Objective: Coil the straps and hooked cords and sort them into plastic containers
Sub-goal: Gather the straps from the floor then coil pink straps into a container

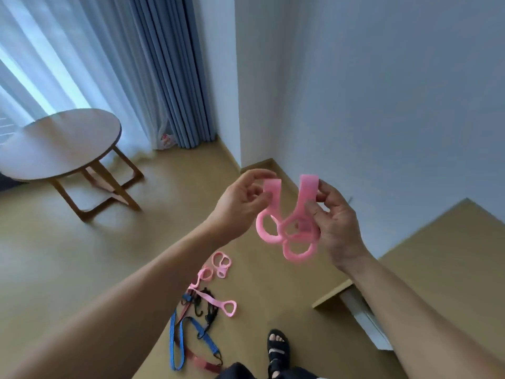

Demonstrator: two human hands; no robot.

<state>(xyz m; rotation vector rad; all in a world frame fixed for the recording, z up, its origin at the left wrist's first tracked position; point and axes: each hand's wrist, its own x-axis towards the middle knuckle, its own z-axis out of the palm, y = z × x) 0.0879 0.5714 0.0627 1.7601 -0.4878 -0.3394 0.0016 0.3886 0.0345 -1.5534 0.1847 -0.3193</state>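
A pink strap [289,231] with ring-shaped loops hangs between both hands at chest height. My left hand [240,206] pinches one flat end of it and my right hand [336,222] pinches the other end, with the loops bunched below. On the floor below lie more pink looped straps [220,265], a pink strap with a triangular handle [228,307], black hooked cords [209,310], a blue cord [175,343] and a dark red strap [202,363]. No plastic container is in view.
A round wooden table [62,143] stands at the left by the curtains [169,77]. A white wall corner [240,105] rises ahead. A wooden platform edge [333,294] is at the right. My sandalled foot [278,351] is beside the pile.
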